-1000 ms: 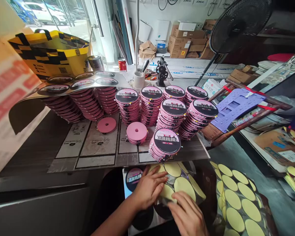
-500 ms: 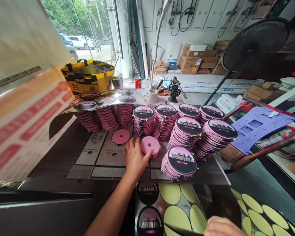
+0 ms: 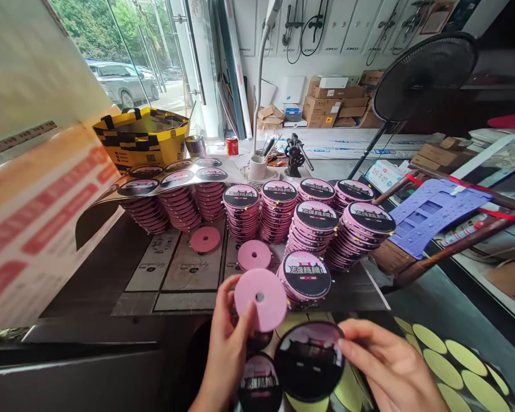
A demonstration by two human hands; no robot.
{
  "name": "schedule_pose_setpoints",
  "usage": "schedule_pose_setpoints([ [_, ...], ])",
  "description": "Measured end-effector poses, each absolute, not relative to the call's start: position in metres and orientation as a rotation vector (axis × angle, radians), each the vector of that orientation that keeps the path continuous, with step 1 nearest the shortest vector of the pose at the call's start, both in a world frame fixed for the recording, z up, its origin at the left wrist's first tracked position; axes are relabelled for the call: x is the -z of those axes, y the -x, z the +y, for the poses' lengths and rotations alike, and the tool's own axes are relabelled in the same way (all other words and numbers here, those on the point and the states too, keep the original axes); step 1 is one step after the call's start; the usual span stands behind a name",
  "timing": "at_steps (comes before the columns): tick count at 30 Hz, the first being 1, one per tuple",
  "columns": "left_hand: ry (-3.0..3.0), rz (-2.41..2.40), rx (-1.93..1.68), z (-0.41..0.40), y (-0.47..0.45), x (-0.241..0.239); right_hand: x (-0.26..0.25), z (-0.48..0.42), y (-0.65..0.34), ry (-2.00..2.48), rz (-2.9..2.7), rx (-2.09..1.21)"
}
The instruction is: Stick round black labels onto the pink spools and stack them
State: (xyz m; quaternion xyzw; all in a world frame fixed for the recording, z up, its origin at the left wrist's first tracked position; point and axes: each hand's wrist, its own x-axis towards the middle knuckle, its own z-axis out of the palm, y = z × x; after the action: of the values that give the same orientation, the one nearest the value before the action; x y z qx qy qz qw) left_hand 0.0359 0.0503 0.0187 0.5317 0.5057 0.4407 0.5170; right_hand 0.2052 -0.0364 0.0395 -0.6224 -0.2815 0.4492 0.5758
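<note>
My left hand point(image 3: 225, 349) holds up a plain pink disc point(image 3: 260, 298) with a small centre hole, gripped at its left edge. My right hand point(image 3: 386, 366) pinches a round black sticker point(image 3: 309, 359) at its right edge, just below the disc. Under both hands lies a sticker sheet point(image 3: 438, 360) with yellow-green empty ovals and one black sticker point(image 3: 260, 383) still on it. A low stack of plain pink discs point(image 3: 254, 255) sits on the table just beyond the held disc, beside a labelled stack point(image 3: 305, 277).
Several stacks of pink discs with black labels point(image 3: 317, 226) fill the table's middle. A single pink disc point(image 3: 205, 239) lies flat. A sheet of stickers point(image 3: 167, 177) rests over the left stacks. A yellow-black bag point(image 3: 141, 140), white cup point(image 3: 257, 167), black fan point(image 3: 423, 74) and purple plate point(image 3: 433, 209) stand around.
My left hand has lifted a pink disc from the low stack and drawn it toward me. My right hand has risen into view holding a black sticker peeled off the sheet.
</note>
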Motion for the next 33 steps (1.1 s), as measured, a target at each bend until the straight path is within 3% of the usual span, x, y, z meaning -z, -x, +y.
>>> schedule_pose_setpoints([
  [8,-0.489,0.842,-0.748,-0.002,-0.032,-0.017,-0.021,-0.018,-0.186,1.357,-0.534,-1.346],
  [17,-0.475,0.646,-0.615,0.005,-0.024,-0.016,-0.02,-0.021,-0.196,1.396,-0.59,-1.284],
  [33,-0.485,0.701,-0.578,0.004,-0.028,-0.024,-0.024,-0.022,-0.199,1.494,-0.694,-1.239],
])
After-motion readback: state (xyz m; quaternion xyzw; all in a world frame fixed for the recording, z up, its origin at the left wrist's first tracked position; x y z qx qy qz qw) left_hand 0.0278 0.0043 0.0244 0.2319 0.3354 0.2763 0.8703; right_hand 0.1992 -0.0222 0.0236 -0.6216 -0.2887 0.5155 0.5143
